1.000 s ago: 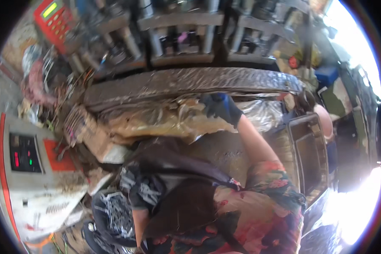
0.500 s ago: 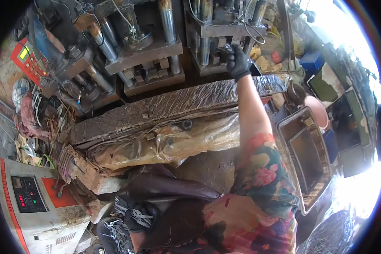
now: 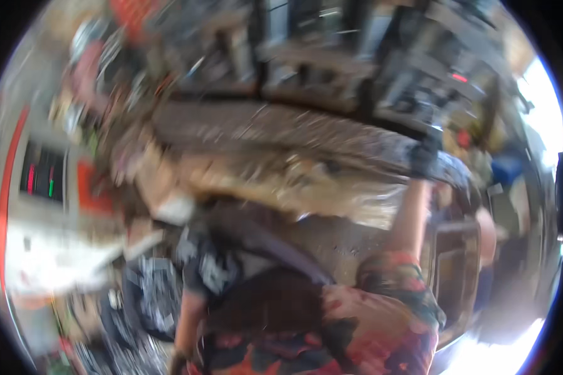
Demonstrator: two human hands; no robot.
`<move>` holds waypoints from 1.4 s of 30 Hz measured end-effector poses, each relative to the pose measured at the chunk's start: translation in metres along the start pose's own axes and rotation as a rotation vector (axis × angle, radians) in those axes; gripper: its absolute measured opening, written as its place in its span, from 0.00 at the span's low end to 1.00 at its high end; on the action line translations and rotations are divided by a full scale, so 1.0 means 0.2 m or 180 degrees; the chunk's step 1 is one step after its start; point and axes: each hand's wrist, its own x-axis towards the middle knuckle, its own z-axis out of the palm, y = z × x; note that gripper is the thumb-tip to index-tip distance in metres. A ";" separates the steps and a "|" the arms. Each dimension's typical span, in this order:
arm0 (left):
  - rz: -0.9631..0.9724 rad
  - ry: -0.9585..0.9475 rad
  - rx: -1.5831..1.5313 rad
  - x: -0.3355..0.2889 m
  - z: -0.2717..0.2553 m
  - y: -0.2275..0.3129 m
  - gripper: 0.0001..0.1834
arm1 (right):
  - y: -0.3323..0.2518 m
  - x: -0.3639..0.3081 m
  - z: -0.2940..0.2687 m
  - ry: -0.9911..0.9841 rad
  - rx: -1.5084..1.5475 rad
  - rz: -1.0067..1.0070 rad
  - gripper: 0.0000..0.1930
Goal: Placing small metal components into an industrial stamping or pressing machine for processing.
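The picture is smeared by motion. My right hand (image 3: 425,153), in a dark glove, reaches out at the far right end of a long wrapped ledge (image 3: 275,128), just in front of the presses. A pale bit shows by its fingertips, but the fingers are too blurred to read. Low at the left, my gloved left hand (image 3: 201,272) is closed around a bunch of thin silvery metal pieces (image 3: 220,273). Beside it stands a dark container (image 3: 131,294) with many similar metal pieces (image 3: 159,290) inside.
Heavy metal presses (image 3: 313,69) line the back. At the left stands a pale control cabinet (image 3: 62,240) with a lit display. A rectangular metal tray (image 3: 428,275) lies at the right, near a blue box (image 3: 507,170). Crumpled film (image 3: 344,197) hangs along the ledge's front.
The whole view has swung, so the bench and presses sit differently. My right hand has come back from the right-hand press. My left hand has risen from beside the container with the metal pieces.
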 end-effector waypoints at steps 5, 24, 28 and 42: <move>0.0197 -0.0366 -0.1148 0.03 -0.02 -0.01 0.29 | 0.09 -0.07 -0.66 0.1740 -0.4657 -0.1043 0.08; 0.0030 -0.0447 -0.1057 -0.20 0.03 0.13 0.33 | -2.17 -0.84 -1.78 0.9069 -0.7515 -0.0274 0.24; 0.0285 -0.0478 -0.1218 -0.16 0.00 0.15 0.34 | -2.42 -0.88 -1.76 0.8936 -0.7821 0.1280 0.23; 0.0485 -0.0810 -0.1419 -0.14 -0.04 0.15 0.34 | -2.32 -0.83 -1.79 0.8780 -0.8285 0.1812 0.16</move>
